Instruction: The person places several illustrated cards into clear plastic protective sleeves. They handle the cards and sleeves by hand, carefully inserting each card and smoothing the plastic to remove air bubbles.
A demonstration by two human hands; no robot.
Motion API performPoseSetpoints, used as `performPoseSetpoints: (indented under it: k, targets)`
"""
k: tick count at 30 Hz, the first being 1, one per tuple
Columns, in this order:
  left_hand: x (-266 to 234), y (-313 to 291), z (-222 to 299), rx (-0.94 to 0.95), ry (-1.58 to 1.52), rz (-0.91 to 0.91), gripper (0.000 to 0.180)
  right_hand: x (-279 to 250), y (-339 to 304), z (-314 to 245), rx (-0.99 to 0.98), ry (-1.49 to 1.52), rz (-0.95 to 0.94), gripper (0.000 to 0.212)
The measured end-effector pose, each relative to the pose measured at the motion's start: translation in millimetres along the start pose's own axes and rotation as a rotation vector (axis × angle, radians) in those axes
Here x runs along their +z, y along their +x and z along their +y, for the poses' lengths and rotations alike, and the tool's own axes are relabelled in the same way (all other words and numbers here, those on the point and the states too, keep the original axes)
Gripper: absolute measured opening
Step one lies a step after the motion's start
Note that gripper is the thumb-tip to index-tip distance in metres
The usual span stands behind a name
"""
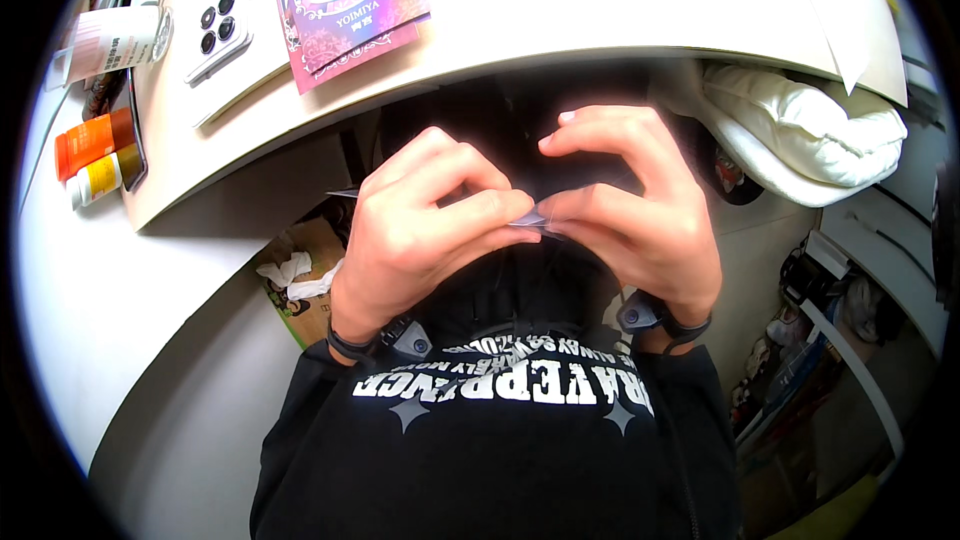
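Above my lap, in front of the desk edge, my two hands meet fingertip to fingertip. My left hand (420, 230) is closed in a pinch on a thin, flat card (526, 221), seen almost edge-on, with a clear, shiny edge. A pointed grey corner sticks out on the far left side of that hand; most of the card is hidden by my fingers. Thumb and a finger of my right hand (640, 210) pinch the card's right end, where clear film shows. The right index finger is raised and curved above it.
Colourful printed cards (350, 10) lie on the desk (560, 0), right of a white phone (215, 30). Farther left are a clear plastic cup (115, 40), an orange bottle (92, 143) and a yellow-labelled bottle (100, 178). A white cushion (800, 130) sits under the desk's right side.
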State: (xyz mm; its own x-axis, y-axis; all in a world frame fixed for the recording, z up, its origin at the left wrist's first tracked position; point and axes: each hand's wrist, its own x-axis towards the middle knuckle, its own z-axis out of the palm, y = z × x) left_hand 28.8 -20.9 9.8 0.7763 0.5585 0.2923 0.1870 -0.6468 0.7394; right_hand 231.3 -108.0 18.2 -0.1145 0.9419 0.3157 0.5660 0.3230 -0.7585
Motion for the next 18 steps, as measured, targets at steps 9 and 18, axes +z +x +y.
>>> performPoseSetpoints:
  k: [9,18]
  targets:
    - [-4,0,-3,-0.032,0.032,-0.017,0.027,-7,-6,6,-0.016,-0.057,0.122,0.021]
    - [-35,-21,-15,-0.159,0.102,-0.022,0.019,-41,-36,11,0.121,-0.144,0.283,0.021]
